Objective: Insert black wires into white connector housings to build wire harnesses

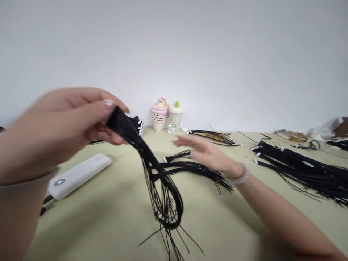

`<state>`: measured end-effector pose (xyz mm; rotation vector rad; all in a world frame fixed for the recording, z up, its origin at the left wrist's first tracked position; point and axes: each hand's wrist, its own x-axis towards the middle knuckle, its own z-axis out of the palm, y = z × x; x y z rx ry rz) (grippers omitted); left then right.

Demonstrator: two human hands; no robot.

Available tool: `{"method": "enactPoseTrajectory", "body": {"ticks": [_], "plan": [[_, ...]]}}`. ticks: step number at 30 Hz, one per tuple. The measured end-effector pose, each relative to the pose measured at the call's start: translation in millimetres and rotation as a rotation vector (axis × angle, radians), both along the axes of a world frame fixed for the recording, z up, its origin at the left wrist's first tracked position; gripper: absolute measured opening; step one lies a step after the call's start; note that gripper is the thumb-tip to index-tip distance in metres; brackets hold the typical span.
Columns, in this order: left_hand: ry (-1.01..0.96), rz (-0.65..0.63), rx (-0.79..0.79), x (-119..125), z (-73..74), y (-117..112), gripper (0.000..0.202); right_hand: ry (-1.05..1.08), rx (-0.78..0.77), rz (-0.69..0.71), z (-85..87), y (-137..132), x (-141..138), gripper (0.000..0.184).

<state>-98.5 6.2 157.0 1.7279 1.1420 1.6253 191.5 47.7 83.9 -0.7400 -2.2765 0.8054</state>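
Pinched between the thumb and fingers of my left hand [78, 116] is one end of a black wire harness [141, 146]. The harness hangs down, curls into a loop, and its loose wire ends splay out near the bottom of the view. My right hand [205, 150], with a beaded bracelet at the wrist, is stretched out and holds nothing. It hovers over or just behind several black wire bundles [190, 168] on the table; whether it touches them I cannot tell. Both hands are a little blurred.
On the left lies a white power bank [81, 174] with a cable. A pink cup [159, 116] and a clear bottle [175, 119] stand by the wall. More wire bundles [301, 170] lie at right, another bundle [214, 137] at the back. A plastic bag [322, 131] sits far right.
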Motion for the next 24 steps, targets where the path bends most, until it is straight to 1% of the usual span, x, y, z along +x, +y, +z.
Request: {"method": "enactPoseTrajectory", "body": {"ticks": [1, 2, 3, 4, 5, 6, 7, 9, 10, 11, 12, 13, 14, 16, 19, 20, 22, 24], "plan": [[0.047, -0.087, -0.045, 10.7, -2.1, -0.7, 0.025, 0.051, -0.170, 0.241, -5.9, -11.6, -22.9, 0.067], [0.063, -0.149, -0.041, 18.8, -4.3, -1.6, 0.025, 0.086, -0.336, 0.425, -12.0, -21.3, -42.9, 0.079], [0.085, -0.162, -0.035, 24.1, -6.1, -2.8, 0.025, 0.111, -0.469, 0.523, -17.4, -29.1, -58.8, 0.086], [0.104, -0.131, -0.007, 26.6, -7.0, -4.5, 0.024, 0.133, -0.574, 0.568, -21.2, -35.1, -69.8, 0.086], [0.129, -0.070, 0.029, 26.5, -6.7, -6.6, 0.023, 0.099, -0.685, 0.598, -22.9, -39.7, -75.6, 0.081], [0.155, 0.012, 0.073, 24.6, -5.4, -9.3, 0.023, 0.077, -0.750, 0.621, -22.0, -43.0, -76.4, 0.071], [0.178, 0.088, 0.115, 21.3, -3.3, -12.3, 0.023, 0.077, -0.789, 0.594, -18.7, -45.2, -72.6, 0.056], [0.228, 0.187, 0.161, 13.2, 1.8, -18.0, 0.024, 0.175, -0.817, 0.496, -5.6, -47.0, -55.6, 0.031], [0.253, 0.209, 0.168, 9.4, 4.1, -19.9, 0.025, 0.223, -0.800, 0.463, 2.9, -46.6, -44.6, 0.024], [0.277, 0.222, 0.168, 6.3, 5.8, -20.7, 0.026, 0.269, -0.760, 0.430, 11.9, -45.6, -33.3, 0.022], [0.299, 0.231, 0.165, 3.9, 6.8, -20.4, 0.026, 0.290, -0.717, 0.351, 20.4, -44.3, -22.7, 0.028], [0.327, 0.235, 0.152, 2.5, 6.9, -18.8, 0.026, 0.266, -0.695, 0.325, 27.8, -42.7, -13.4, 0.038], [0.362, 0.231, 0.127, 1.9, 6.3, -16.3, 0.025, 0.215, -0.665, 0.335, 33.6, -41.1, -6.0, 0.051], [0.468, 0.187, 0.033, 3.0, 3.5, -9.2, 0.024, 0.056, -0.614, 0.305, 39.4, -38.4, 2.2, 0.057], [0.659, 0.107, -0.129, 8.8, -2.1, 1.1, 0.028, -0.257, -0.524, 0.175, 37.1, -33.7, 1.1, 0.052], [0.702, 0.082, -0.168, 11.4, -3.8, 3.6, 0.030, -0.377, -0.461, 0.120, 35.5, -31.2, -0.3, 0.050], [0.745, 0.033, -0.226, 17.2, -7.0, 6.6, 0.032, -0.594, -0.279, 0.019, 34.5, -24.6, 0.4, 0.043], [0.736, -0.026, -0.268, 23.9, -10.9, 8.7, 0.032, -0.745, -0.099, -0.096, 37.9, -16.1, 9.8, 0.032]]}}
